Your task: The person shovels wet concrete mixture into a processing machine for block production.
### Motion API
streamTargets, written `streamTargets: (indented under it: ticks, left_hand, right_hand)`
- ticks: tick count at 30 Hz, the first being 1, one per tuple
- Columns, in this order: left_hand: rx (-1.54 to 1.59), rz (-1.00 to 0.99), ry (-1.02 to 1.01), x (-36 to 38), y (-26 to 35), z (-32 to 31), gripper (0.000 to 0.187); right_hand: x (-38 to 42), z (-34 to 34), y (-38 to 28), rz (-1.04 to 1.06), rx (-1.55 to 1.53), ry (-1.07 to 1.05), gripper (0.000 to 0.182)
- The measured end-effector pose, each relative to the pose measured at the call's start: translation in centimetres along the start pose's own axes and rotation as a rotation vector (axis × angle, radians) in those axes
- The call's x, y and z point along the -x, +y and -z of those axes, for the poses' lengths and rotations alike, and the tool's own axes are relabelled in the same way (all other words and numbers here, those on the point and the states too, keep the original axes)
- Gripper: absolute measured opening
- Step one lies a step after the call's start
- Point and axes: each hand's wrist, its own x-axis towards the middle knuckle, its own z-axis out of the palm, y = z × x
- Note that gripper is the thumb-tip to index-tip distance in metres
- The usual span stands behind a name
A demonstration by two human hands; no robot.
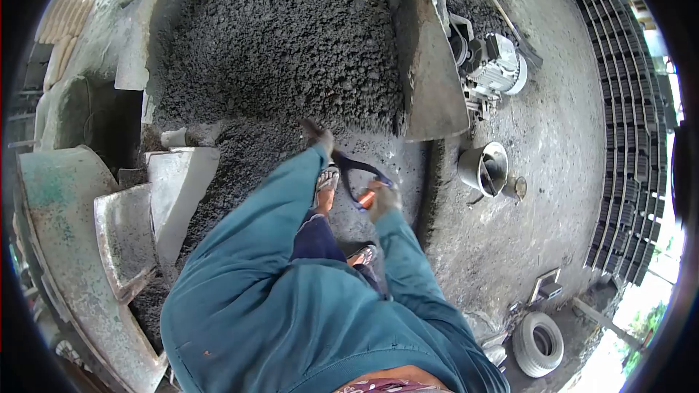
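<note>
My right hand (384, 200) is closed around the orange grip of a shovel (349, 165) with a dark, forked D-shaped handle. My left hand (325, 143) wraps the shaft farther forward. Only a short brown stretch shows beyond that hand; the blade cannot be made out. Ahead of both hands rises a large heap of dark, crumbly wet mix (284, 36), held between upright side walls. Loose mix also lies on the floor left of my feet, which are in sandals.
A metal side plate (431, 73) bounds the heap on the right. Beyond it are an electric motor (502, 65), a long-handled tool (499, 7), a bucket (470, 167) and a small can (515, 188). Metal sheets (62, 196) stand left, a tire (539, 345) lower right, stacked dark blocks (619, 102) far right.
</note>
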Motion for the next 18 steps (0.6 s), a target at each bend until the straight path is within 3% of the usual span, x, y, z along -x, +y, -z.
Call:
streamTargets:
  ticks: [1,2,3,5,6,8,9,12,14,15,17,18]
  left_hand:
    - [-0.279,-0.088,0.009,8.8,3.0,2.4,0.063]
    - [0.110,-0.027,-0.248,14.3,3.3,3.3,0.063]
    - [0.257,0.083,-0.299,18.9,3.7,3.5,0.057]
    - [0.523,0.232,-0.449,17.3,-1.7,-1.1,0.046]
    - [0.686,0.294,-0.468,17.6,-4.6,-3.1,0.039]
    - [0.845,0.470,-0.743,22.3,-6.1,-0.8,0.033]
    - [0.918,0.567,-0.874,25.6,-6.3,1.1,0.031]
    - [0.695,0.452,-0.820,31.3,-9.2,4.7,0.039]
    - [0.619,0.472,-0.617,30.6,-12.2,5.4,0.046]
    - [0.644,0.493,-0.614,31.6,-13.3,6.0,0.050]
    - [0.467,0.400,-0.550,31.9,-17.2,4.3,0.033]
    - [0.409,0.352,-0.539,31.6,-19.5,2.9,0.027]
  right_hand:
    - [0.9,2.8,-0.5,0.012,-0.062,-0.018,0.017]
    - [2.0,5.2,-1.2,0.027,-0.124,-0.035,0.018]
    - [4.6,6.5,-3.1,0.030,-0.128,-0.071,0.018]
    - [9.4,9.2,-6.5,0.111,-0.094,-0.108,0.028]
    - [11.4,10.6,-7.0,0.228,0.094,-0.151,0.029]
    - [15.7,13.3,-8.2,0.454,0.468,-0.221,0.031]
    - [19.0,13.8,-8.9,0.710,0.645,-0.221,0.030]
    - [27.7,17.9,-10.7,0.910,0.850,-0.422,0.028]
    - [30.1,22.7,-8.8,1.092,1.086,-0.559,0.030]
    - [30.4,25.4,-6.1,1.193,0.970,-0.542,0.026]
    - [29.4,30.9,-0.3,1.213,0.949,-0.378,0.022]
    - [29.6,32.9,1.8,1.128,0.899,-0.190,0.025]
